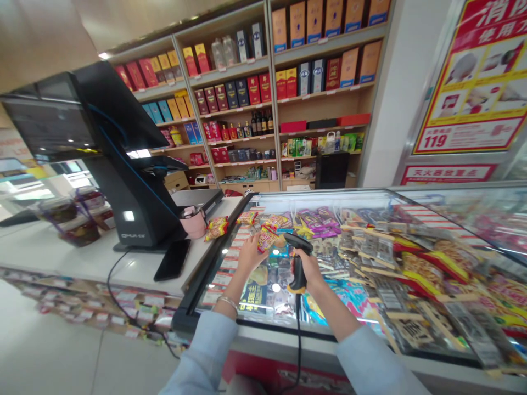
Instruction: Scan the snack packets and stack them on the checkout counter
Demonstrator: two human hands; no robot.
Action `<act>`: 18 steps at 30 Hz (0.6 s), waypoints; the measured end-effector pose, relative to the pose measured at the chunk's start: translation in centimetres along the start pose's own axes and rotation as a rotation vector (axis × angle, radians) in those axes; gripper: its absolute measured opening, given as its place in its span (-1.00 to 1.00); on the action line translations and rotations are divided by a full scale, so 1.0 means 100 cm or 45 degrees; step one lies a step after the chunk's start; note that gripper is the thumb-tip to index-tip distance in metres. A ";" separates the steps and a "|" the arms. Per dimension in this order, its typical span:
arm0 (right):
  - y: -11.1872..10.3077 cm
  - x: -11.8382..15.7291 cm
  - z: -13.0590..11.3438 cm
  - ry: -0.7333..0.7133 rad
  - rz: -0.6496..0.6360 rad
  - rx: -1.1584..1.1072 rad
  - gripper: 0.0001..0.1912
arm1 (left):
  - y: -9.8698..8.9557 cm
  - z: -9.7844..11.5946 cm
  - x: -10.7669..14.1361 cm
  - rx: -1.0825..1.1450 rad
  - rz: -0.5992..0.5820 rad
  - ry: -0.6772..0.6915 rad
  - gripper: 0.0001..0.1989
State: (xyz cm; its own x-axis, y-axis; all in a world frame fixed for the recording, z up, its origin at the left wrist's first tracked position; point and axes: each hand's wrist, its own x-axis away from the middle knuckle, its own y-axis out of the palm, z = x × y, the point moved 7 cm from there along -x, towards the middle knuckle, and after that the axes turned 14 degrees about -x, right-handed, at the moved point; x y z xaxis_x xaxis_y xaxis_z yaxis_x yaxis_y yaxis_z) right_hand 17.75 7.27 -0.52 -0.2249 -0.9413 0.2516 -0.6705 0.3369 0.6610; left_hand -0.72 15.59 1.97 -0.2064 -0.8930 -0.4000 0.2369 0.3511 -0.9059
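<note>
My right hand [309, 269] is wrapped round the grip of a black and yellow barcode scanner [297, 241], its head turned toward the left. A cable [299, 334] runs down from the scanner's base. In my left hand [248, 255] is a red and yellow snack packet [267, 239], held just in front of the scanner's head above the glass-topped freezer [220, 263]. Another such packet [247, 218] lies on the freezer's left edge, and a similar yellow snack packet [216, 229] rests on the counter next to a pink cup [193, 222].
On the white counter [140, 269] stand a black checkout terminal [132, 181], a black phone [173, 260] and several lidded tubs [80, 227]. Ice lollies and snacks in wrappers show across the freezer. Behind it, shelves [230, 112] hold boxed bottles. A loose black cable [119, 296] hangs off the counter's front.
</note>
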 end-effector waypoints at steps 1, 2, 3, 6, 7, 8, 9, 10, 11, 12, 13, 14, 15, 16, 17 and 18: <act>0.001 0.000 0.000 -0.006 -0.008 -0.006 -0.84 | -0.002 -0.003 0.001 -0.006 0.001 -0.026 -0.29; 0.002 0.001 -0.001 -0.013 -0.018 -0.012 -0.84 | -0.005 -0.006 0.001 0.001 0.014 -0.056 -0.28; 0.002 0.001 -0.002 -0.020 -0.028 -0.018 -0.84 | -0.008 -0.011 0.002 0.023 0.038 -0.088 -0.29; 0.004 0.003 -0.003 -0.011 -0.052 -0.038 -0.83 | -0.015 -0.029 0.003 0.186 0.129 -0.258 -0.36; 0.005 0.004 -0.003 -0.003 -0.064 -0.044 -0.84 | -0.015 -0.036 0.003 0.293 0.152 -0.336 -0.40; 0.005 0.004 -0.003 0.007 -0.076 -0.051 -0.84 | -0.014 -0.043 0.003 0.446 0.168 -0.419 -0.44; 0.006 0.005 -0.004 0.013 -0.086 -0.058 -0.84 | -0.012 -0.050 0.003 0.647 0.172 -0.501 -0.50; 0.007 0.006 -0.004 0.018 -0.093 -0.064 -0.84 | -0.009 -0.054 0.003 0.884 0.169 -0.574 -0.55; 0.008 0.007 -0.004 0.020 -0.100 -0.067 -0.83 | -0.005 -0.056 0.003 1.134 0.160 -0.634 -0.61; 0.009 0.009 -0.004 0.024 -0.109 -0.066 -0.83 | -0.002 -0.057 0.003 1.371 0.143 -0.680 -0.67; 0.010 0.010 -0.004 0.028 -0.122 -0.064 -0.82 | 0.000 -0.056 0.003 1.576 0.119 -0.713 -0.70; 0.012 0.012 -0.004 0.030 -0.141 -0.059 -0.82 | 0.001 -0.054 0.003 1.737 0.093 -0.729 -0.72; 0.014 0.014 -0.004 0.032 -0.164 -0.051 -0.82 | 0.000 -0.051 0.003 1.851 0.068 -0.725 -0.72; 0.017 0.016 -0.003 0.037 -0.188 -0.041 -0.81 | -0.001 -0.049 0.003 1.926 0.047 -0.707 -0.70; 0.019 0.017 -0.002 0.042 -0.213 -0.031 -0.81 | -0.004 -0.047 0.003 1.973 0.032 -0.680 -0.69; 0.021 0.019 -0.001 0.048 -0.236 -0.021 -0.80 | -0.007 -0.045 0.004 2.002 0.028 -0.650 -0.67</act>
State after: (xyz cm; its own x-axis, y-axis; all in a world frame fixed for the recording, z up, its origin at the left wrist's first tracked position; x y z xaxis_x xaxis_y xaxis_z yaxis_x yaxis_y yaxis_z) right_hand 16.04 6.20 1.40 -0.0719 -0.9860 0.1505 -0.6860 0.1584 0.7102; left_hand -5.22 16.29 1.80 0.0481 -0.9981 -0.0380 0.9688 0.0374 0.2450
